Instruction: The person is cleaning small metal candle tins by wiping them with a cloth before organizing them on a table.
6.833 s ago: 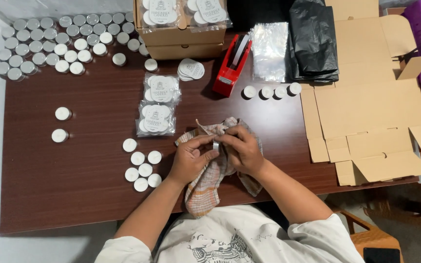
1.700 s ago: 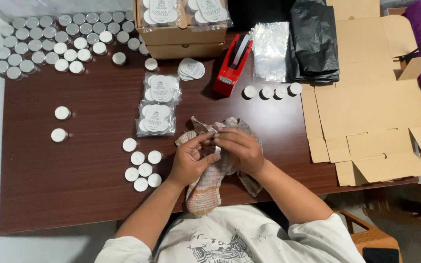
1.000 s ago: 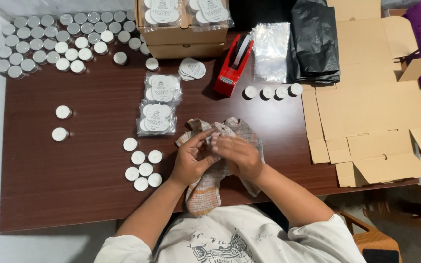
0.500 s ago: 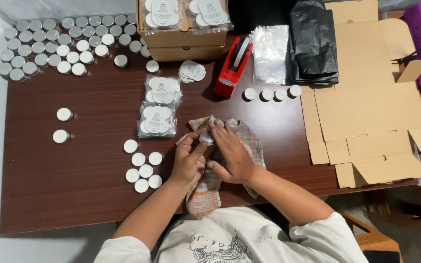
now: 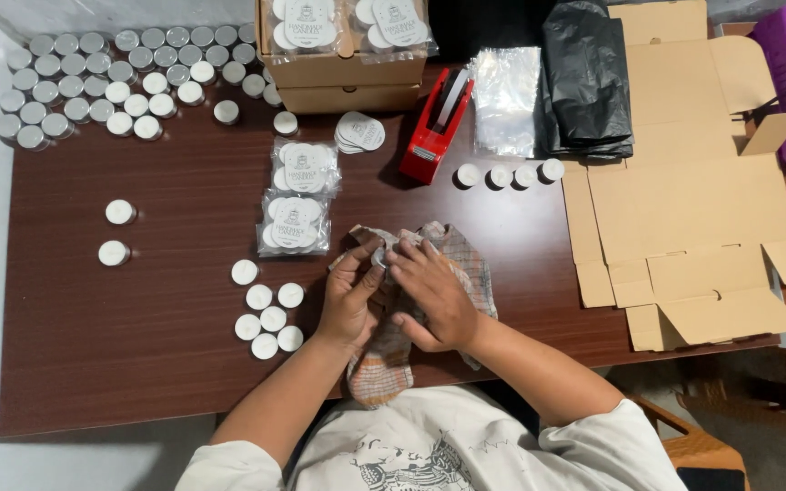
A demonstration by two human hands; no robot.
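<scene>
My left hand (image 5: 352, 300) pinches a small round tealight candle (image 5: 380, 258) in a metal cup, held over a checked cloth (image 5: 458, 264) that lies on the brown table (image 5: 138, 364). The fingers of my right hand (image 5: 434, 291) press a fold of that cloth against the candle. The cloth's lower end hangs over the table's near edge. Several white tealights (image 5: 268, 318) sit grouped just left of my left hand.
Two clear packets of tealights (image 5: 298, 195) lie ahead of my hands. Many more tealights (image 5: 93, 82) crowd the far left. A red tape dispenser (image 5: 437, 127), a cardboard box (image 5: 347, 64), round labels (image 5: 359, 133), clear bags (image 5: 507, 100), black bags (image 5: 589, 77) and flat cardboard (image 5: 693, 209) lie behind and right.
My hands have kept turning and rubbing the candle in the cloth. The right hand slid over the top of it and the cloth bunched differently.
</scene>
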